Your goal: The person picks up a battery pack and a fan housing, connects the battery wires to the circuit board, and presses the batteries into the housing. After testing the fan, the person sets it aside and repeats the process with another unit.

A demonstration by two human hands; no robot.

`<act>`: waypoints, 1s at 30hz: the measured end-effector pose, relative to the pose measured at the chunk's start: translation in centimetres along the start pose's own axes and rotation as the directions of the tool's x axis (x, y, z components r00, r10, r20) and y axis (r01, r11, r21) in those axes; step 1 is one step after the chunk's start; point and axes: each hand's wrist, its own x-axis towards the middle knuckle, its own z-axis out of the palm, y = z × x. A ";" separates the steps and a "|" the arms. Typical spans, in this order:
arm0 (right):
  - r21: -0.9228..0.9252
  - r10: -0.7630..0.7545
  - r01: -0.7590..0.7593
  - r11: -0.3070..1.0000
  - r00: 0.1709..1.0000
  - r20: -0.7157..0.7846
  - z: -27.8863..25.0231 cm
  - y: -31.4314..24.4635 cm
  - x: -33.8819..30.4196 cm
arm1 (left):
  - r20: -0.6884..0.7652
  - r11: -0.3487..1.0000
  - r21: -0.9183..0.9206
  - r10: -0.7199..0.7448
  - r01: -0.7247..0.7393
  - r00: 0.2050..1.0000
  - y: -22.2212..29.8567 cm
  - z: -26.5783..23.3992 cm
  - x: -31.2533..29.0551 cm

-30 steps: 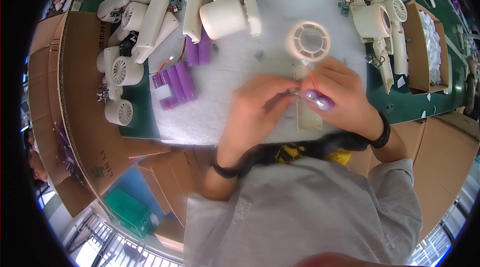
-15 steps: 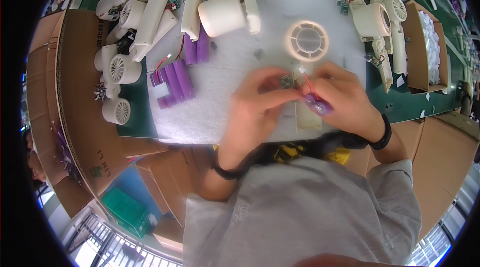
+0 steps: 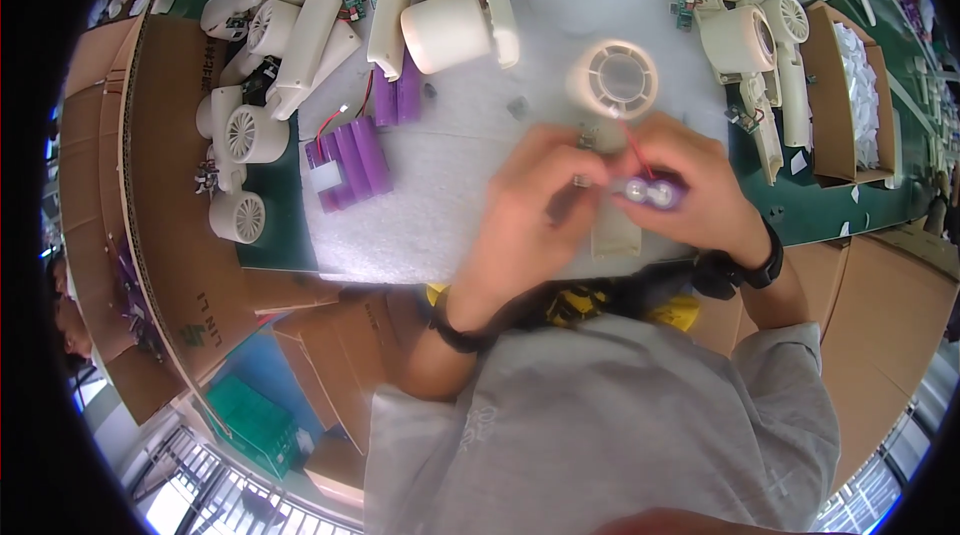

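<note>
My right hand (image 3: 697, 180) is closed round a purple battery pack (image 3: 655, 195), its two pale cell ends turned up toward me. A red wire (image 3: 636, 147) rises from the pack over the fingers. Close beside it, my left hand (image 3: 535, 200) pinches a small green circuit board (image 3: 588, 139), blurred and partly covered by the fingers. Under both hands lies a cream fan housing (image 3: 617, 238); its handle shows below them, and its round vented head (image 3: 642, 85) beyond them. The middle of that housing is hidden.
More purple battery packs (image 3: 352, 163) lie to the left on the white foam mat (image 3: 430, 225). Cream fan housings (image 3: 447, 30) with attached boards crowd the far and left sides, others (image 3: 737, 38) the right. A carton of small white parts (image 3: 858, 100) stands far right.
The battery pack has tipped so its cell ends face up, moving slightly right. My left hand has shifted a little right and turned with the board.
</note>
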 end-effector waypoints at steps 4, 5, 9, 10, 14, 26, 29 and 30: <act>0.267 0.044 -0.046 0.963 0.999 0.015 -0.7 0.5 0.1 | -0.017 0.978 -0.200 -0.064 0.059 0.998 -1.3 -0.1 -0.3; 0.282 0.097 -0.104 0.954 0.995 0.038 -1.0 0.3 0.1 | -0.015 0.953 -0.287 -0.107 0.098 0.994 -1.2 -0.2 -0.3; 0.284 0.238 -0.262 0.922 0.964 0.118 -2.0 -0.1 0.1 | 0.005 0.924 -0.354 -0.156 0.148 0.988 -1.5 -0.4 -0.6; 0.258 0.281 -0.310 0.915 0.949 0.143 -2.2 -0.1 0.0 | 0.018 0.925 -0.347 -0.160 0.156 0.987 -1.6 -0.5 -0.6; 0.230 0.263 -0.281 0.932 0.959 0.107 -1.4 -0.4 -0.4 | 0.118 0.858 -0.462 -0.193 0.225 0.974 -1.5 -1.2 -1.1; 0.010 0.098 -0.101 0.995 0.983 0.155 -0.9 -2.2 -0.4 | 0.097 0.959 -0.264 -0.076 0.099 0.992 -0.6 -0.9 -1.1; -0.024 0.068 -0.066 0.998 0.994 0.084 -0.2 -2.1 -0.7 | 0.061 0.954 -0.273 -0.108 0.120 0.992 -0.5 -0.3 -1.4; -0.030 0.059 -0.059 0.998 0.998 0.019 0.2 -2.3 -1.0 | 0.047 0.949 -0.282 -0.135 0.143 0.990 -0.5 -0.2 -1.6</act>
